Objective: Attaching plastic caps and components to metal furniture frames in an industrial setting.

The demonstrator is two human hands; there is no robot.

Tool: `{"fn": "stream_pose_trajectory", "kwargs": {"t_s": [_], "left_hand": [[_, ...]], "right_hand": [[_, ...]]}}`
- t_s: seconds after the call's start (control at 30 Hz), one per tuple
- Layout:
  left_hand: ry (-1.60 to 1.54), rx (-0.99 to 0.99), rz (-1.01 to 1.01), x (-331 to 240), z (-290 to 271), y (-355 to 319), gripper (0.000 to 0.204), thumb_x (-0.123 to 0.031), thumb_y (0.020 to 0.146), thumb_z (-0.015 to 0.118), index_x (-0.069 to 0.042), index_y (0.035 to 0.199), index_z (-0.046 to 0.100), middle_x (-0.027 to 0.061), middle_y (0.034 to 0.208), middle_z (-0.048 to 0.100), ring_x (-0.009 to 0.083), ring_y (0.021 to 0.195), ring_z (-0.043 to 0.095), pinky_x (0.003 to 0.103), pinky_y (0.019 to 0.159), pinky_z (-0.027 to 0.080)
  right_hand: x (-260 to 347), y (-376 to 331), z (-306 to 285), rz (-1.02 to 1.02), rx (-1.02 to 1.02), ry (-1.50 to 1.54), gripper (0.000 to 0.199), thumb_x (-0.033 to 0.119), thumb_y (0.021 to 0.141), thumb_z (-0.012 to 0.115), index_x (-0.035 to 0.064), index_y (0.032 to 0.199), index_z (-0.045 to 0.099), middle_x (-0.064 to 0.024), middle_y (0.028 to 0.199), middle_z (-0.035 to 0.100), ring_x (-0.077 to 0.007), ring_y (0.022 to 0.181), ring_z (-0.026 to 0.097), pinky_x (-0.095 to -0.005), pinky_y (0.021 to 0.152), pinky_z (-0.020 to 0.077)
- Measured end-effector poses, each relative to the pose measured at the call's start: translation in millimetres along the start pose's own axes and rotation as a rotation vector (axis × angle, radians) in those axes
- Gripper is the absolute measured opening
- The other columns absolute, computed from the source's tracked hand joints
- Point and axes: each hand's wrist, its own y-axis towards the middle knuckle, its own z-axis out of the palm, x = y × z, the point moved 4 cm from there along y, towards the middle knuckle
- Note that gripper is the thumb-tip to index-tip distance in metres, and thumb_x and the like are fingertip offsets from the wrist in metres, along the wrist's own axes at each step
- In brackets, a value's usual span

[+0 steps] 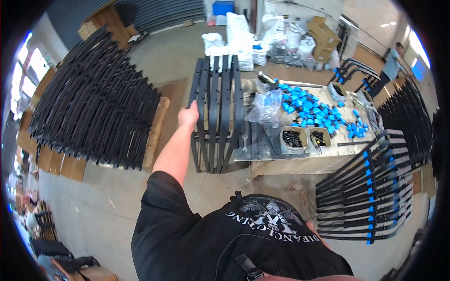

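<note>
My left arm reaches forward, and my left hand point(188, 116) is closed on the edge of the leftmost black metal frame point(196, 89) in a small upright row. Several similar black bent frames point(226, 98) stand beside it, close together, between the big stack and the worktable. My right hand is hidden; only a bit of skin shows past my shirt at the lower right. Nearest to that side is a stack of black curved frames point(347, 196) with blue pieces fitted along them.
A worktable point(281, 166) holds blue plastic caps point(309, 105), plastic bags and boxes of small black parts point(293, 139). At left, a tall stack of black frames point(93, 103) rests on a pallet. White sacks point(240, 40) stand behind; another person point(391, 68) is at far right.
</note>
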Motion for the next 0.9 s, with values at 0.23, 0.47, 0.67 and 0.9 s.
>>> {"fn": "stream_pose_trajectory", "kwargs": {"t_s": [0.23,0.47,0.67,0.9], "left_hand": [[0.007,0.023,0.009,43,-55,33,0.06,-0.057,0.097,0.062,0.002,0.102,0.069,0.0163,0.087,0.073,0.0252,0.072,0.071,0.04,0.066,0.056],[-0.266,0.045,-0.028,91,-152,-9,0.043,-0.048,0.102,0.061,-0.007,0.09,0.06,-0.0008,0.058,0.05,0.0116,0.043,0.046,0.028,0.042,0.04],[-0.432,-0.206,-0.108,114,-139,-194,0.042,-0.043,0.1,0.066,-0.004,0.084,0.06,-0.0003,0.055,0.049,0.0117,0.042,0.045,0.028,0.042,0.037],[-0.518,-0.391,-0.315,123,13,-407,0.031,-0.037,0.095,0.073,-0.009,0.088,0.062,-0.0013,0.056,0.048,0.012,0.045,0.047,0.031,0.042,0.038]], "right_hand": [[-3,-89,12,0.125,0.041,-0.016,0.041,0.041,0.088,0.064,0.0055,0.105,0.077,-0.0163,0.094,0.077,-0.0329,0.094,0.074,-0.045,0.084,0.0573],[2,-39,-53,-0.018,0.067,-0.211,0.041,0.043,0.09,0.063,0.0063,0.101,0.077,-0.0167,0.096,0.076,-0.0342,0.096,0.074,-0.0455,0.087,0.057],[-24,88,-83,-0.245,0.091,-0.409,0.042,0.046,0.092,0.061,0.0064,0.091,0.077,-0.0167,0.092,0.076,-0.0323,0.091,0.075,-0.0452,0.083,0.0583],[207,61,-187,-0.344,0.456,0.17,0.027,0.032,0.093,0.068,0.0044,0.094,0.071,-0.0087,0.078,0.07,-0.0176,0.066,0.066,-0.0311,0.057,0.0509]]}}
